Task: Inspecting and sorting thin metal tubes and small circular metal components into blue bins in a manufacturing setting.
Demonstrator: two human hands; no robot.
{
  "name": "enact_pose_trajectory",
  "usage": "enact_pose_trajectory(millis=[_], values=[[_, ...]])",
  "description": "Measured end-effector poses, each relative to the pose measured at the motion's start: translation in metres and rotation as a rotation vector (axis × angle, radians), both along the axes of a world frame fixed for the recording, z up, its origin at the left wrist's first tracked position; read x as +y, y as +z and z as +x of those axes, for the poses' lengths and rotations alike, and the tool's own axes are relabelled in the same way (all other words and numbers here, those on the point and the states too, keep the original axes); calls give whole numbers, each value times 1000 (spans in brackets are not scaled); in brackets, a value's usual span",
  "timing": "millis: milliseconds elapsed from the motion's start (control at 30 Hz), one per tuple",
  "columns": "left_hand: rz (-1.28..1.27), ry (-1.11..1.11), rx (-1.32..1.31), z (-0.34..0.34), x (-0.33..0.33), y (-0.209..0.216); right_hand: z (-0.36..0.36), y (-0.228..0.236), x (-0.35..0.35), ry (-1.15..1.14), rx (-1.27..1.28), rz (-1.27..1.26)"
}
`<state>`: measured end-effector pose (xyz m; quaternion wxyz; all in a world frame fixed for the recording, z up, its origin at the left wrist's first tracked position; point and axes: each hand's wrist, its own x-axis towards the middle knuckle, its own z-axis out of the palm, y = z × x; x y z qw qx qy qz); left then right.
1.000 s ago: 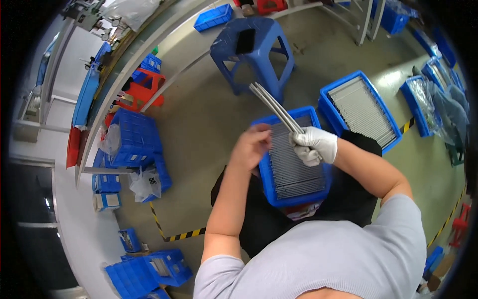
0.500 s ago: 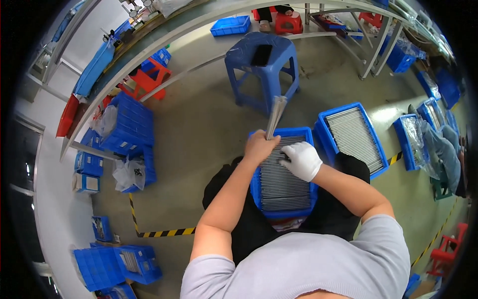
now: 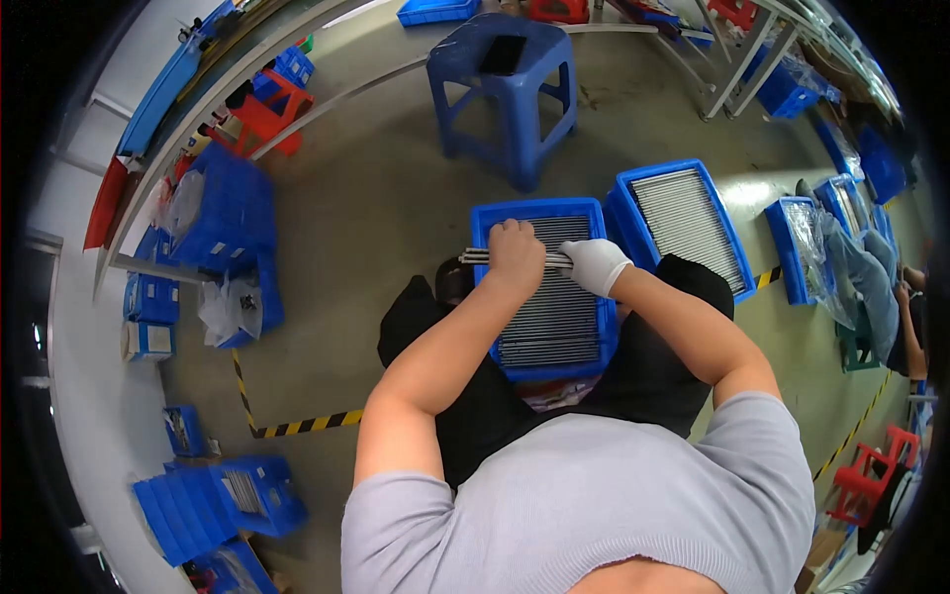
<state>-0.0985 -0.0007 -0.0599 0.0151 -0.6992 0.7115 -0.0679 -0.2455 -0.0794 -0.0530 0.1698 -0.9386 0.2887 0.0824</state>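
Note:
Over a blue bin (image 3: 480, 213) between my knees, my bare left hand (image 3: 518, 255) is closed around a bundle of thin metal rods (image 3: 476, 256). The bundle lies level, crosswise over the bin, its left end sticking out past the hand. My right hand (image 3: 596, 267), in a white glove, pinches the bundle's right end; its fingertips are partly hidden. Below both hands, rows of similar grey rods (image 3: 549, 327) lie side by side in the bin.
A second blue bin (image 3: 623, 188) of paler rods stands at the right. Ahead is a blue stool (image 3: 505, 79) with a dark phone (image 3: 503, 54) on it. Stacked blue crates (image 3: 233, 213) stand at left. A person in blue trousers (image 3: 871, 282) sits at far right.
My left hand has turned the bundle from upright to level over the bin. My right hand has moved from the rods in the bin to the bundle's right end. The view has shifted.

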Motion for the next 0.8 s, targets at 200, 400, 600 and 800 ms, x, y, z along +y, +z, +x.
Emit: enact_pose_trajectory(millis=[200, 400, 600, 800], values=[[-118, -40, 125, 4, 2, 13, -16, -8, 15, -431, -35, 865], [-210, 359, 1166, 63, -6, 9, -18, 11, 6, -777, -164, 1140], [-154, 586, 2068, 81, -6, 16, -25, 27, -10, -543, -555, 608], [-223, 591, 2363, 79, 0, 41, -28, 48, -16, -578, -607, 562]])
